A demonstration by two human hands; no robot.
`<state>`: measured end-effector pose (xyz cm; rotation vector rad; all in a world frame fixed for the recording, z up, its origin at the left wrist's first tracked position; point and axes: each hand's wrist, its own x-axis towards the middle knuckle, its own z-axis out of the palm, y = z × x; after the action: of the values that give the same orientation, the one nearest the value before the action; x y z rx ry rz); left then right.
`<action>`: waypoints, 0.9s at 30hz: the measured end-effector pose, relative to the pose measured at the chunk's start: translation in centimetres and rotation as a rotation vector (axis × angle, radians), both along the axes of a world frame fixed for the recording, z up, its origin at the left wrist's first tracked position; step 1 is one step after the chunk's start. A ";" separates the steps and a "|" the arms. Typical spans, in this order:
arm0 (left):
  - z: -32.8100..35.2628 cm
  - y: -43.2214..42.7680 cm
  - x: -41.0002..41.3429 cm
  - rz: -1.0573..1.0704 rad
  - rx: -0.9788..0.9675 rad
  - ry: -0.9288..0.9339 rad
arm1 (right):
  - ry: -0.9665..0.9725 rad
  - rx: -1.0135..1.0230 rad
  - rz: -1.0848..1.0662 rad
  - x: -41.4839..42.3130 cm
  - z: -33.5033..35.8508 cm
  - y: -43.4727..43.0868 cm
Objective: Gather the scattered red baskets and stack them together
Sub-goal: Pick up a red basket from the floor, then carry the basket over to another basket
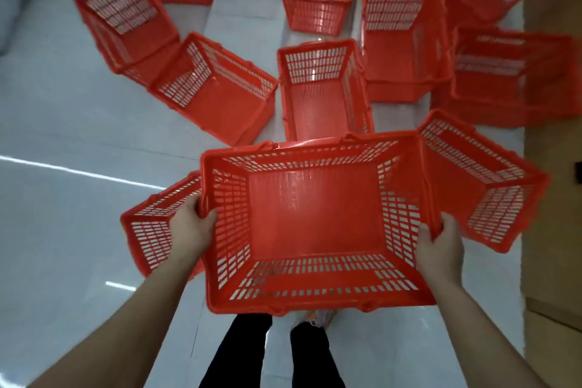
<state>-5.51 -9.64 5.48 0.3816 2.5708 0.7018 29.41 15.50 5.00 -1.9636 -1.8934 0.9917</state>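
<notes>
We have one view, worn on the head: it looks steeply down and forward, close over the hands and out across the floor.

Both forearms are bare, no sleeves reaching the wrists, and the left hand and right hand wear nothing. Black trousers cover both legs.

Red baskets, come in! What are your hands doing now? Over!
Left hand and right hand grip the slotted red plastic basket by its side rims. Held open-side up. Other red baskets scattered ahead on the white floor.
</notes>
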 end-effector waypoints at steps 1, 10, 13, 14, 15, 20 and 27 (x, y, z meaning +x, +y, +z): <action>1.2 -2.0 -0.7 0.045 0.012 0.009 | 0.020 -0.006 0.039 -2.0 0.9 -0.6; 3.9 -20.2 -8.2 0.431 -0.117 -0.022 | 0.102 -0.115 0.362 -22.1 -0.2 -8.0; 2.3 -25.2 -10.3 0.542 -0.137 -0.044 | 0.114 -0.168 0.393 -27.3 -2.4 -11.4; 1.6 -26.5 -10.8 0.572 -0.131 -0.056 | 0.118 -0.189 0.393 -28.7 -3.2 -12.5; 0.7 -27.6 -11.4 0.596 -0.122 -0.065 | 0.124 -0.207 0.390 -30.0 -4.1 -13.6; -4.5 -31.1 -14.7 0.643 -0.083 -0.090 | 0.131 -0.251 0.362 -33.9 -8.2 -17.4; -12.7 -32.8 -17.2 0.630 -0.027 -0.243 | 0.070 -0.264 0.334 -36.2 -14.9 -20.3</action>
<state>-22.67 -42.41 -7.18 -0.5208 2.4516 0.8544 -6.82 -4.82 -9.87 -1.7421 -2.1923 1.4481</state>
